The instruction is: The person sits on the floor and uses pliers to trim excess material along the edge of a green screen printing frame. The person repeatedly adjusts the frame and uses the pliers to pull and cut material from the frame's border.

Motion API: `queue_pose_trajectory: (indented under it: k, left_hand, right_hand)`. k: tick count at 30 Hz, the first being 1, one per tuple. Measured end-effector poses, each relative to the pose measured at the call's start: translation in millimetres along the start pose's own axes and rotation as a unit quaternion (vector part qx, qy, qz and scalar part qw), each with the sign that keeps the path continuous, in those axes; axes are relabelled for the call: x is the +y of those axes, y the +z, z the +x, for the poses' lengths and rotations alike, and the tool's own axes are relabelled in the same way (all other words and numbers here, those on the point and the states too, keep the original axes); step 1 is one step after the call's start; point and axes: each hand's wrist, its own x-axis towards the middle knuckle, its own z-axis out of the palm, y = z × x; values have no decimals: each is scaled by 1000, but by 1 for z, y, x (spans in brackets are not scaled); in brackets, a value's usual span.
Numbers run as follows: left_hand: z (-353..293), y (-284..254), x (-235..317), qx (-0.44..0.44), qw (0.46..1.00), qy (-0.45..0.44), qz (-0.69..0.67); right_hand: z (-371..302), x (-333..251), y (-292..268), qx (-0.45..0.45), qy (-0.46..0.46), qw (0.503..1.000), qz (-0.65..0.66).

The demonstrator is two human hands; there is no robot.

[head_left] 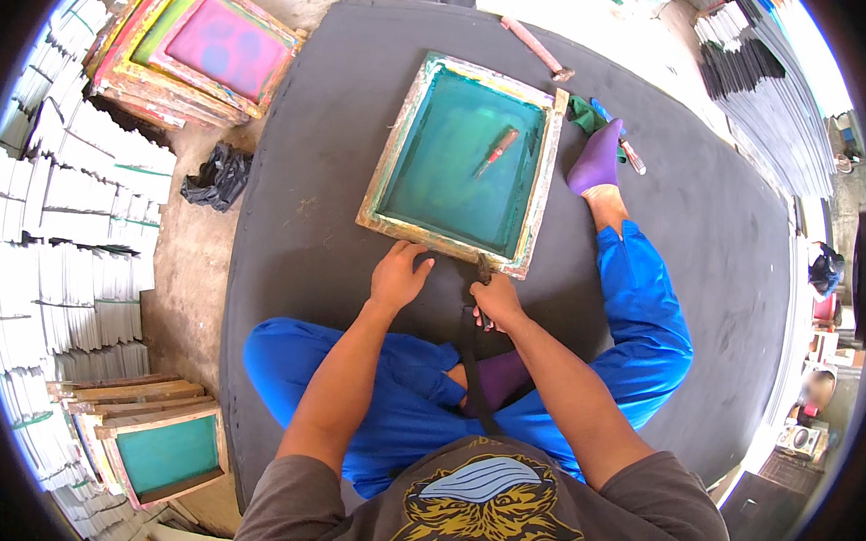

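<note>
A screen-printing frame with paint-stained wooden sides and teal mesh lies on the dark table in front of me. My left hand rests at its near edge, fingers stretched onto the wood and thumb apart. Closed round the handles of dark pliers, my right hand is at the same edge, farther right. The pliers' jaws touch or nearly touch the wood; I cannot tell which. A red-handled screwdriver lies on the mesh.
Past the frame lies a hammer. Beside my purple-socked foot are a green cloth and another screwdriver. Stacked frames, a black plastic bag and more frames stand to the left.
</note>
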Motion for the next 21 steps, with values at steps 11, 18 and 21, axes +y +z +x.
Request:
queue_pose_trajectory:
  k: [11, 18, 21]
  left_hand:
    - [-1, 6, 1, 19, 1000, -3, -10]
    - [-8, 17, -5, -44, 933, -121, -335]
    - [-11, 9, -3, -37, 902, -146, -405]
  right_hand:
    - [26, 36, 2, -93, -43, 973, 206]
    - [-2, 7, 23, -185, -62, 973, 124]
    - [-2, -17, 45, -233, -74, 966, 84]
